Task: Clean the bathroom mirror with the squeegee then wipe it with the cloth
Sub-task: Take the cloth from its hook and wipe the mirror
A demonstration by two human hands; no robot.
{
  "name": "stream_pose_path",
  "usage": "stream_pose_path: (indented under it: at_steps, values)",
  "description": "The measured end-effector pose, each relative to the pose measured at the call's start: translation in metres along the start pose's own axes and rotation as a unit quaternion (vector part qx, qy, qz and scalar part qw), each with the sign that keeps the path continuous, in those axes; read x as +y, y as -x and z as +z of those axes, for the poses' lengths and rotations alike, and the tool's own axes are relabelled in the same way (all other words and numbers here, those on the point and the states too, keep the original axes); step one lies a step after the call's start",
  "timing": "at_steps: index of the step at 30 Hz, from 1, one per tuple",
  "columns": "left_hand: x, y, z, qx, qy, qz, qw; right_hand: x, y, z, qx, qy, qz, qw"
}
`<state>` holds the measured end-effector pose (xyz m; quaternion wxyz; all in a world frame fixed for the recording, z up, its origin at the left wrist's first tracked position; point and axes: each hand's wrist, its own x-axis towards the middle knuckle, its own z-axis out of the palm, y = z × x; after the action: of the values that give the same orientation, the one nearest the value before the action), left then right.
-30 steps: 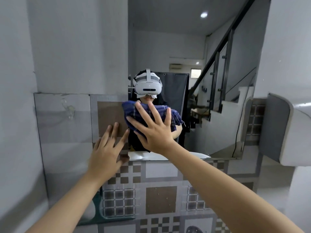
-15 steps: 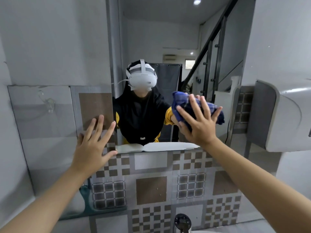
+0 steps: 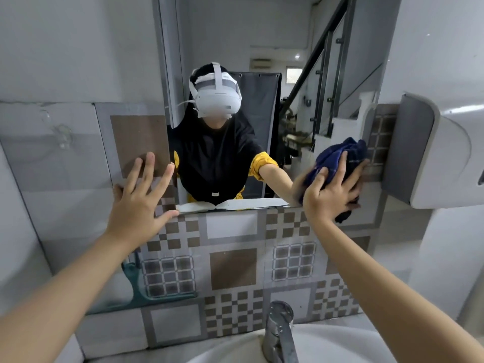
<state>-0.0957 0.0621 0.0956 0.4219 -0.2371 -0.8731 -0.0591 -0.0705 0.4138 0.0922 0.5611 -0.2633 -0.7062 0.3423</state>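
The bathroom mirror [image 3: 264,35] hangs on the wall ahead and reflects a person wearing a white headset. My right hand [image 3: 330,195] presses a dark blue checked cloth [image 3: 337,153] flat against the mirror's lower right corner, fingers spread over it. My left hand [image 3: 138,203] rests flat on the wall tiles beside the mirror's lower left corner, fingers apart and holding nothing. A teal-framed object [image 3: 133,281] leans on the wall at lower left; I cannot tell whether it is the squeegee.
A chrome faucet [image 3: 279,334] rises over the white sink basin [image 3: 335,347] at the bottom. A white wall dispenser [image 3: 440,153] juts out just right of the cloth. Patterned brown and grey tiles [image 3: 233,268] cover the wall under the mirror.
My right hand has slid the cloth rightward along the lower mirror, from the middle to the right corner. The left hand stays on the wall. The view has dropped, showing faucet and sink.
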Motion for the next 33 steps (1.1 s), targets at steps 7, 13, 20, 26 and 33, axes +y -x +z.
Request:
stream_pose_path:
  at_steps: [7, 13, 20, 26, 33]
  values:
    - [-0.002, 0.000, -0.006, -0.022, -0.005, 0.001, 1.000, -0.040, 0.060, 0.028, 0.002, -0.052, 0.040, 0.998]
    - [-0.028, 0.010, -0.019, -0.035, -0.034, -0.010, 0.999, -0.076, 0.111, 0.045, -0.026, -0.086, 0.027, 0.996]
    - [-0.056, 0.021, -0.026, -0.042, -0.026, -0.035, 0.998, -0.109, 0.172, 0.062, -0.082, -0.094, -0.054, 0.991]
    - [-0.055, 0.023, -0.022, -0.039, -0.004, -0.045, 0.998, -0.118, 0.203, 0.075, -0.098, -0.091, -0.139, 0.981]
    - [-0.051, 0.021, -0.024, -0.049, 0.007, -0.054, 0.997, -0.112, 0.213, 0.070, -0.116, -0.087, -0.220, 0.965]
